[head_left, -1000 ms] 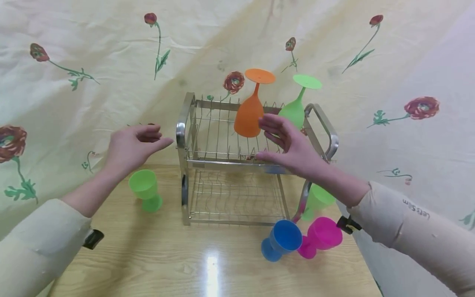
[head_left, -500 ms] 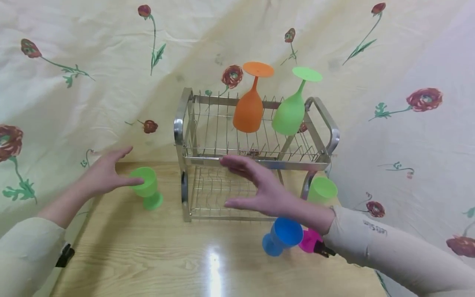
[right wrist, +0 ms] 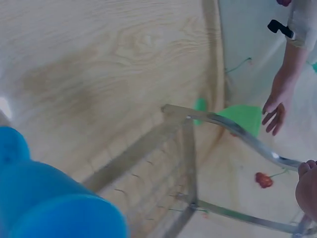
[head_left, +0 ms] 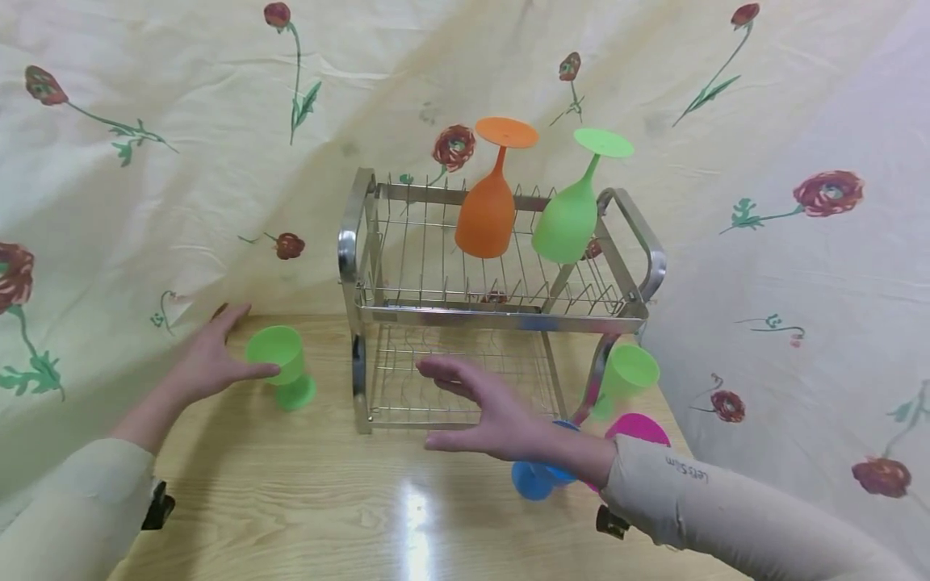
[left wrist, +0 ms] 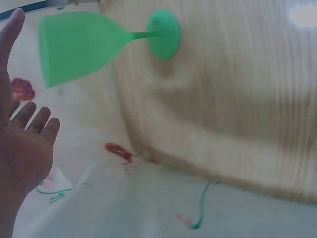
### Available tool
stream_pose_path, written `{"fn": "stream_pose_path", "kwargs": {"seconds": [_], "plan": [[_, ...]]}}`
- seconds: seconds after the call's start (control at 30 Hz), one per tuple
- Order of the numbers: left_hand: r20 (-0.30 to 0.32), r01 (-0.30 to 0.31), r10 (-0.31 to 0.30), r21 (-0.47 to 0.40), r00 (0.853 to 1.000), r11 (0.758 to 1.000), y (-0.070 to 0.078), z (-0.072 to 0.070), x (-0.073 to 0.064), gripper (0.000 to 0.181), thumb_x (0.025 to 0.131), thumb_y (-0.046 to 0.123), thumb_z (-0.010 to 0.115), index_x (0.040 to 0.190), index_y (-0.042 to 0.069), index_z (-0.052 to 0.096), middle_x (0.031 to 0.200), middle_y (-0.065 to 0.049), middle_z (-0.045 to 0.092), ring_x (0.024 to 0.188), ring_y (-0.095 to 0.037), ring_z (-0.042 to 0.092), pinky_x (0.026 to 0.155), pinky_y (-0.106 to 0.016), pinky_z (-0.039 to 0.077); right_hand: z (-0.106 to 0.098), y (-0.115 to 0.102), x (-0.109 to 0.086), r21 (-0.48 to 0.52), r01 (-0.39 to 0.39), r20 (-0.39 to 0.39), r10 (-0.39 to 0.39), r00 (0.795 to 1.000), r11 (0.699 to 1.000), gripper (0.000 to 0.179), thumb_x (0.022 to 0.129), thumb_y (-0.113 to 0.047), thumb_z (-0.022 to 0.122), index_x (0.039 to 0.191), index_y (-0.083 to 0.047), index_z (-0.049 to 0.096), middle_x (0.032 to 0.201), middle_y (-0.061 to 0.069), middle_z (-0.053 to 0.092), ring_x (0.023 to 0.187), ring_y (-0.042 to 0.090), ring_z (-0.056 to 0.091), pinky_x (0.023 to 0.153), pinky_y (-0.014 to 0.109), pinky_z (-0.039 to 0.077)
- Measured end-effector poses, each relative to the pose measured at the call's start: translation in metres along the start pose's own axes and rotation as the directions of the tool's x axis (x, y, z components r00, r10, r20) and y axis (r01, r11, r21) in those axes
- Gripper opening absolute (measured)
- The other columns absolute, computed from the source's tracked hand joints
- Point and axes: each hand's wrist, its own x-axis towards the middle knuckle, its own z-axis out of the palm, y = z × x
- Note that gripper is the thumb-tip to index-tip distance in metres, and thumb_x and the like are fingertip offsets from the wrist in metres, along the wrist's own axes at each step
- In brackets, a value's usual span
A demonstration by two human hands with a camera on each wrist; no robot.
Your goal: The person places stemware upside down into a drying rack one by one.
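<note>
Head view: your right hand has dropped since a second ago, from beside the orange goblet to in front of the rack's lower tier; fingers and thumb spread apart, nothing held. Your left hand has come down too, now beside the left green goblet, thumb and fingers wide apart. That goblet stands upright on the table, left of the rack; your left wrist view shows a gap between thumb and cup. Rack's upper tier holds the orange goblet and an inverted green goblet, both base up, unmoved. Right side: another green goblet upright by the rack's leg; blue goblet and pink goblet now partly hidden by your right arm.
</note>
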Motion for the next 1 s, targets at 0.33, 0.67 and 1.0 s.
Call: {"fn": "stream_pose_path", "kwargs": {"seconds": [0.33, 0.67, 1.0], "plan": [[-0.055, 0.078, -0.084, -0.106, 0.995, 0.991, -0.025, 0.030, -0.008, 0.134, 0.081, 0.053, 0.092, 0.170, 0.000, 0.008, 0.167, -0.037, 0.026, 0.147, -0.062, 0.033, 0.113, -0.078, 0.036, 0.015, 0.037, -0.011, 0.085, -0.038, -0.011, 0.039, 0.999, 0.996, 0.084, 0.090, -0.015, 0.088, 0.160, -0.007, 0.043, 0.162, 0.008, 0.050, 0.150, 0.027, 0.048, 0.123, 0.034, 0.041], [-0.102, 0.054, -0.082, -0.256, 0.991, 0.965, -0.025, 0.050, 0.000, 0.124, 0.082, 0.031, 0.096, 0.166, -0.008, 0.013, 0.165, -0.041, 0.024, 0.145, -0.065, 0.033, 0.117, -0.075, 0.035, 0.026, 0.052, -0.017, 0.091, -0.065, 0.001, 0.065, 0.998, 0.994, 0.088, 0.087, -0.017, 0.090, 0.159, -0.004, 0.042, 0.162, 0.010, 0.050, 0.150, 0.029, 0.047, 0.123, 0.035, 0.042], [-0.219, 0.076, -0.129, -0.237, 0.967, 0.968, -0.019, 0.060, -0.003, 0.101, 0.086, 0.038, 0.092, 0.158, -0.005, 0.037, 0.153, -0.034, 0.045, 0.134, -0.054, 0.049, 0.105, -0.066, 0.049, 0.030, 0.054, -0.021, 0.085, -0.121, 0.015, 0.120, 0.993, 0.989, 0.086, 0.089, -0.019, 0.090, 0.160, -0.007, 0.043, 0.162, 0.005, 0.050, 0.151, 0.025, 0.046, 0.124, 0.034, 0.040]]}}
